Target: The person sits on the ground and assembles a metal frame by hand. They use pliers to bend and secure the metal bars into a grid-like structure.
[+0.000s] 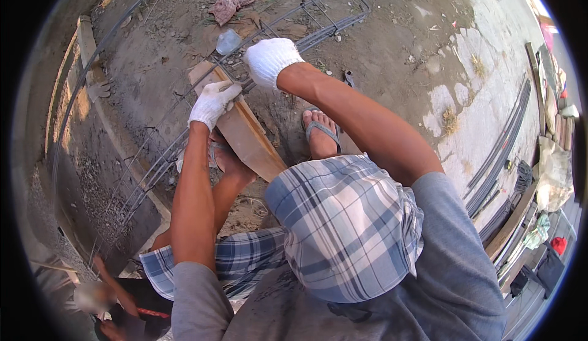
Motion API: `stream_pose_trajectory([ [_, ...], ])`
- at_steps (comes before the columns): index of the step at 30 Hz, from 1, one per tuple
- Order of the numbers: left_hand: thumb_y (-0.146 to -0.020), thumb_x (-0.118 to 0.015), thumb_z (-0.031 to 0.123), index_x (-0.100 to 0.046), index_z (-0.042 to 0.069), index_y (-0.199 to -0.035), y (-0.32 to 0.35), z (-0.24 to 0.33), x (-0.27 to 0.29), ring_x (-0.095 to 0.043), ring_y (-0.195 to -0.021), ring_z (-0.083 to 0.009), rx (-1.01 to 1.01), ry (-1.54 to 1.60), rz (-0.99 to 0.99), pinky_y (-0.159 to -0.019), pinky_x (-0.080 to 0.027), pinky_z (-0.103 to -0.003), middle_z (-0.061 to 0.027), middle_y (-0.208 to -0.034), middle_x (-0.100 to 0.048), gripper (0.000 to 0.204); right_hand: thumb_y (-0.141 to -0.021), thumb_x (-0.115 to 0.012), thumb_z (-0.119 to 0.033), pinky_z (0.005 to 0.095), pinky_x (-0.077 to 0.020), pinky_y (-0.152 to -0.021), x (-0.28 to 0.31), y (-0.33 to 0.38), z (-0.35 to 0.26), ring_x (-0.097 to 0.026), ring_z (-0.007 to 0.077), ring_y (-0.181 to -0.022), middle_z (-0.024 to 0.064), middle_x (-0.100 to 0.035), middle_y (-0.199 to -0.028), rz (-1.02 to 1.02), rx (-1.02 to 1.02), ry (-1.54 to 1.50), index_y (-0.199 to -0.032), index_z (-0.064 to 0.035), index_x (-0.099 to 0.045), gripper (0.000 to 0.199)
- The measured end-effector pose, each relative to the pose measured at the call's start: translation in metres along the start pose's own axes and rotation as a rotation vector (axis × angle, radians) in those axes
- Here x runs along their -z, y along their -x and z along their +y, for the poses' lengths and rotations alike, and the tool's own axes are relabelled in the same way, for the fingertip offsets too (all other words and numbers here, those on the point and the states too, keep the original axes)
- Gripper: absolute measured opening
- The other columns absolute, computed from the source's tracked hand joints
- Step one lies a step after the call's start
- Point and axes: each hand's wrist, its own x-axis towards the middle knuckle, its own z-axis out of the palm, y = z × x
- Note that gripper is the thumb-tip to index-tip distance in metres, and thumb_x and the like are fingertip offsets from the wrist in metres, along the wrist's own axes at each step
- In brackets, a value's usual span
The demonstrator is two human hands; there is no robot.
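A long rebar cage (349, 21) of thin steel bars and ties runs from the upper middle to the lower left, crossing a wooden plank (251, 138) that lies beneath my hands. My left hand (213, 103), in a white knit glove, is closed at the bars where they cross the plank. Farther right, my right hand (269, 63), gloved too, makes a fist just over the cage. Whatever sits inside that fist is hidden by the glove. A crumpled clear plastic piece (228, 41) lies on the dirt beside the cage.
A pink cloth (236, 4) lies on the far ground. Dark bars (502, 148) and stacked materials line the right side. At left stand a concrete edge (122, 127) and a long curved bar (79, 81). Another person (125, 310) is at the lower left.
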Motion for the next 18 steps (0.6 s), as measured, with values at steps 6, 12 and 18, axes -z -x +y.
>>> stream_pose_trajectory([
  [6,-0.097,-0.071,0.037,-0.080,0.003,-0.102,0.007,0.004,0.009,-0.057,-0.066,-0.0062,-0.049,0.050,-0.033,-0.059,-0.045,-0.028,-0.0001,-0.085,-0.076,0.035,-0.090,-0.065,-0.028,0.0512,-0.0613,-0.082,-0.002,-0.003,0.000,-0.076,0.0391,-0.092,0.0143,-0.079,-0.095,0.009,-0.003,0.006,-0.101,-0.0193,-0.083,0.023],
  [12,-0.096,-0.074,0.047,-0.079,0.002,-0.104,0.010,0.000,0.005,-0.061,-0.071,-0.0128,-0.067,-0.080,0.036,-0.069,-0.050,-0.032,-0.0040,-0.082,-0.073,0.047,-0.091,-0.065,-0.023,0.0512,-0.0624,-0.086,0.019,-0.016,-0.014,-0.078,0.0412,-0.099,0.0224,-0.079,-0.103,-0.138,0.069,0.104,-0.103,-0.0096,-0.084,0.026],
  [18,-0.095,-0.075,0.049,-0.080,0.001,-0.110,0.008,-0.001,-0.005,-0.061,-0.075,-0.0127,-0.084,-0.043,0.081,-0.072,-0.050,-0.031,-0.0033,-0.080,-0.071,0.051,-0.090,-0.066,-0.020,0.0509,-0.0626,-0.086,0.010,-0.022,-0.017,-0.078,0.0415,-0.101,0.0239,-0.079,-0.104,-0.192,0.069,0.153,-0.105,-0.0066,-0.083,0.026],
])
